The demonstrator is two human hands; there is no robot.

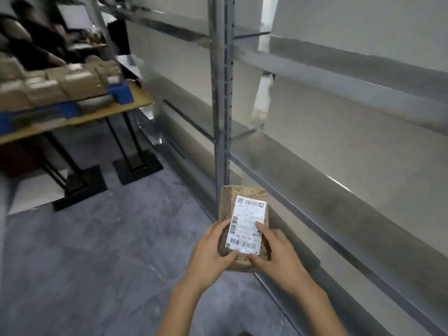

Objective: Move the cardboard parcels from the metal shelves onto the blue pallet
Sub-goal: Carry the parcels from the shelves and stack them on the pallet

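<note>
A small cardboard parcel point(244, 197) with a white shipping label is held in front of me, low in the middle of the view. My left hand point(213, 253) grips its near left side and my right hand point(276, 255) grips its near right side, fingers over the label. The metal shelves point(315, 166) run along the right, their visible levels bare. At the upper left the blue pallet point(120, 92) lies on a wooden table and carries several cardboard parcels point(60, 83).
The table point(101, 112) stands on black legs with flat black feet point(138, 166) on the grey floor. A shelf upright point(221, 105) rises just beyond the parcel. A person in dark clothes point(36, 40) sits behind the pallet.
</note>
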